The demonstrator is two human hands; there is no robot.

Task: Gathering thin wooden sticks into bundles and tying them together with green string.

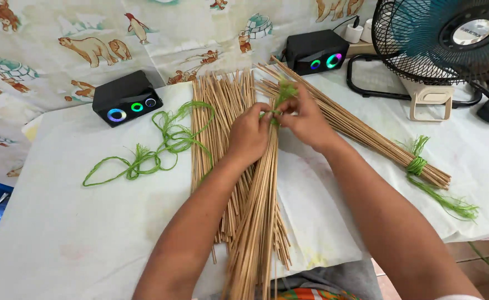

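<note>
Stick bundle (258, 189), green cord (282, 94), pinching fingers (266, 114)

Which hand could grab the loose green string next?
Probably the left hand. The loose green string lies on its side of the table; the right hand would have to cross over the stick bundle.

No packages, signs or screens in view; only label-like item is a round silver badge (474, 31) at the hub of the fan (422, 33) standing on the table's (61, 233) far right corner.
</note>
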